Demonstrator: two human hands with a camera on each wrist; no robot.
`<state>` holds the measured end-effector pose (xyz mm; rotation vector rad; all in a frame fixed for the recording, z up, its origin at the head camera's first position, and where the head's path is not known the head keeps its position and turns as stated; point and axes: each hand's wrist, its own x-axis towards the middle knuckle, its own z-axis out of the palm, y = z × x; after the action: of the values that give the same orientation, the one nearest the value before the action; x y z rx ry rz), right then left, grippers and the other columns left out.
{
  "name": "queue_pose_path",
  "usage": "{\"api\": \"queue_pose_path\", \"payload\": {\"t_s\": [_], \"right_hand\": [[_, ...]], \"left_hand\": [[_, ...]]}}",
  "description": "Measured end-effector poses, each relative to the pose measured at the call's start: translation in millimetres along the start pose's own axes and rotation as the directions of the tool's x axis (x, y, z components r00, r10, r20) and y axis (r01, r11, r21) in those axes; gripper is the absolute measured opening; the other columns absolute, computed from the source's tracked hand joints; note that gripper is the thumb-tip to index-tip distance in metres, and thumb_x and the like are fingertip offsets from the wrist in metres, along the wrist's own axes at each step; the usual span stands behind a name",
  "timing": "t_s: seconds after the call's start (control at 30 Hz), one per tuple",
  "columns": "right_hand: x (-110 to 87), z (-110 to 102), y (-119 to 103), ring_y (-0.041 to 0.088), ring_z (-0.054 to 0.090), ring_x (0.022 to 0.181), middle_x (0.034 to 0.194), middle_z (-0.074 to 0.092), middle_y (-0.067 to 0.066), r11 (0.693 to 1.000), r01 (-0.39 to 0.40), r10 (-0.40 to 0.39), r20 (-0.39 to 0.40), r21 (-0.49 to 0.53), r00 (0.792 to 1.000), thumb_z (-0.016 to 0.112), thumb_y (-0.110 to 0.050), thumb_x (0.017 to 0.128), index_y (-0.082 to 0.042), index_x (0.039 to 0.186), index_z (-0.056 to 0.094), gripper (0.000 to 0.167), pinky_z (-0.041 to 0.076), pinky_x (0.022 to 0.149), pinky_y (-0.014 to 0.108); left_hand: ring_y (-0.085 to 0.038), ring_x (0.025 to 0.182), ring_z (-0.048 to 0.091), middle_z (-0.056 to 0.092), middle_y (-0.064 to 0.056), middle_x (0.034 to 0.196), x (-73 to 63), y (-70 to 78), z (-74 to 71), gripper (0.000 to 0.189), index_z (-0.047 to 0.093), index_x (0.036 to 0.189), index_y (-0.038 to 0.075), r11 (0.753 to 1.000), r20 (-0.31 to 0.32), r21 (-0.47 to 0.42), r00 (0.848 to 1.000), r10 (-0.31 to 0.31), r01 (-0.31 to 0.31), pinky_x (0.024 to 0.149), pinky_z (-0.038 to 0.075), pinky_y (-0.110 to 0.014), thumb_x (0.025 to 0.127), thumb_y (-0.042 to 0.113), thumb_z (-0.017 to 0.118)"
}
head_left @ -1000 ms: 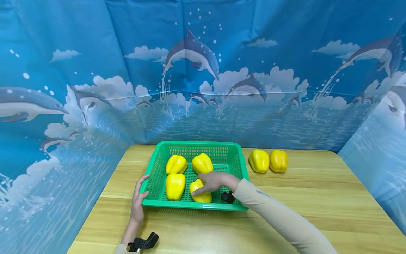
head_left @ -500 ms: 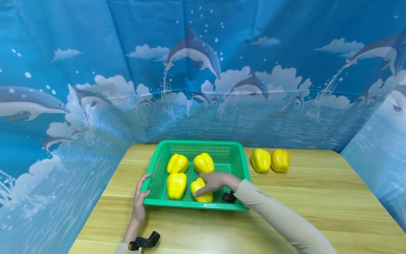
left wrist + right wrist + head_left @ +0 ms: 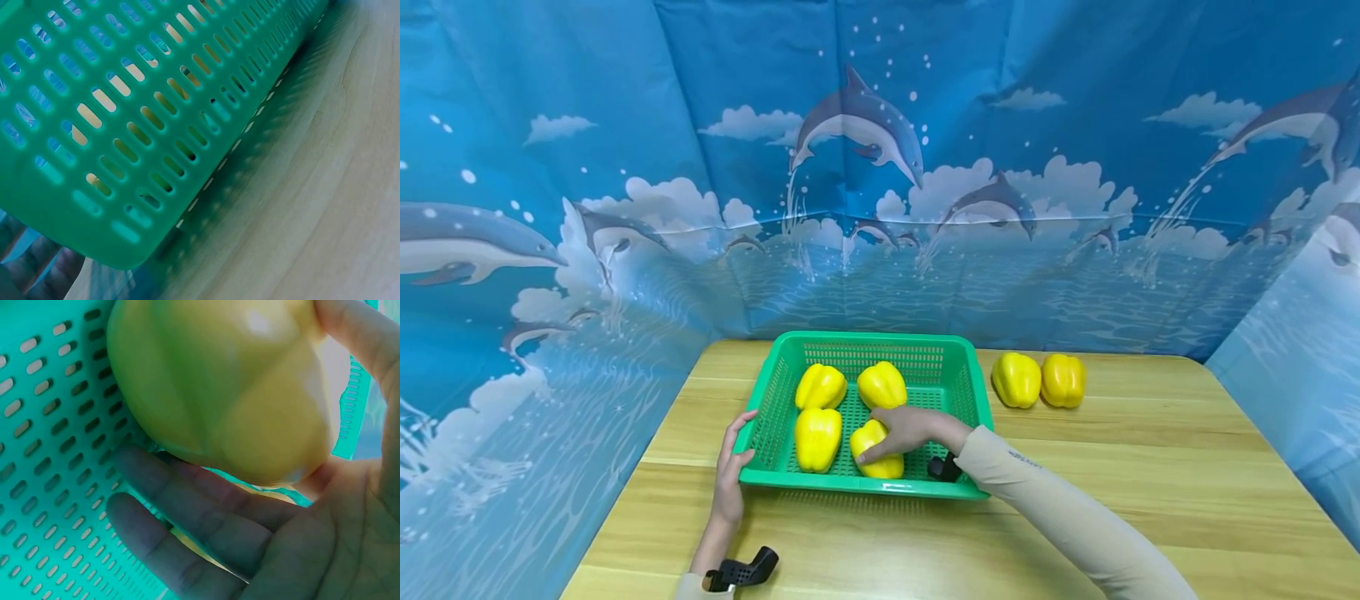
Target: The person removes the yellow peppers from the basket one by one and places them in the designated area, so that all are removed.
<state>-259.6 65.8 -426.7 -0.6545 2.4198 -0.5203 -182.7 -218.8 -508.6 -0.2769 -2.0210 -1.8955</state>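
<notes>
in the head view, the right grip (image 3: pixel 904 429) reaches into the basket (image 3: pixel 865 484) and pinches a pepper (image 3: pixel 882 465) between thumb and fingers. that pepper sits at the front, close to the basket's near wall. with it are a back left pepper (image 3: pixel 821 387), a back right pepper (image 3: pixel 882 384) and a front left pepper (image 3: pixel 817 440); all four seem set in two rows, perhaps to use the room neatly. the left grip (image 3: pixel 730 479), spread with rather straight fingers, touches the basket's left end, likely to steady it. a loose pair (image 3: pixel 1018 379) of peppers stands side by side on the bench (image 3: pixel 1150 467), right of the basket, maybe to be within easy reach. the pinched pepper is bright yellow, plump and glossy.

in the left wrist view, the basket's slotted wall fills much of the frame; a few fingers show dimly at its lower corner.

in the right wrist view, the pepper is smooth and lobed, with a pale shine and a greenish side, probably tinted by the basket. the thumb touches it above, while shaded fingers lie beneath, near the slotted plastic.
</notes>
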Motion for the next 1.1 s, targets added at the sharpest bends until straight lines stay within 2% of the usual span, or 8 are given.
{"api": "queue_pose_path", "payload": {"t_s": [0.23,0.47,0.77,1.0,1.1], "right_hand": [[0.2,0.8,1.0,0.017,0.051,0.093,0.11,0.057,-0.003,1.0,0.004,-0.003,-0.052,0.023,0.999,0.07,-0.059,0.075,-0.016,0.129,0.054,0.071,0.043,0.079,0.037],[-1.4,-0.3,1.0,0.019,0.052,0.1,0.122,0.057,0.002,0.999,0.027,-0.025,-0.086,0.026,0.996,0.07,-0.059,0.075,-0.011,0.138,0.049,0.082,0.044,0.082,0.038],[-1.3,-3.4,2.6,0.015,0.054,0.089,0.104,0.058,-0.003,0.992,0.077,-0.064,-0.122,0.102,0.99,0.068,-0.059,0.077,-0.008,0.137,0.047,0.081,0.045,0.074,0.035],[-2.8,-7.0,1.7,0.016,0.056,0.071,0.086,0.059,-0.001,0.979,0.138,-0.114,-0.162,0.149,0.98,0.068,-0.056,0.078,-0.011,0.116,0.053,0.061,0.046,0.062,0.032],[-3.7,-7.7,1.7,0.015,0.057,0.069,0.085,0.06,-0.001,0.977,0.144,-0.115,-0.18,0.157,0.977,0.069,-0.055,0.077,-0.01,0.117,0.052,0.063,0.046,0.061,0.031]], "left_hand": [[-0.029,0.136,0.018,0.033,-0.014,0.146,0.6,2.1,1.1,0.051,0.04,0.138,0.0,1.0,0.009,0.003,1.0,0.011,-0.011,0.102,0.005,-0.063,0.087,0.004,0.034],[-0.029,0.136,0.018,0.033,-0.014,0.146,0.8,2.1,1.0,0.052,0.04,0.139,0.0,1.0,0.006,0.01,1.0,0.009,-0.009,0.102,0.005,-0.062,0.087,0.004,0.034],[-0.029,0.137,0.017,0.032,-0.012,0.146,-0.1,-0.8,0.8,0.052,0.041,0.139,0.002,1.0,-0.006,0.017,1.0,-0.011,0.012,0.102,0.004,-0.063,0.087,0.007,0.035],[-0.03,0.138,0.016,0.032,-0.011,0.147,-0.3,-1.1,1.1,0.052,0.041,0.139,0.003,1.0,-0.006,0.02,1.0,-0.022,0.022,0.102,0.004,-0.064,0.087,0.008,0.035],[-0.03,0.137,0.016,0.032,-0.011,0.147,-0.2,-0.1,0.8,0.052,0.041,0.139,0.003,1.0,-0.006,0.017,1.0,-0.022,0.022,0.101,0.005,-0.064,0.087,0.008,0.035]]}}
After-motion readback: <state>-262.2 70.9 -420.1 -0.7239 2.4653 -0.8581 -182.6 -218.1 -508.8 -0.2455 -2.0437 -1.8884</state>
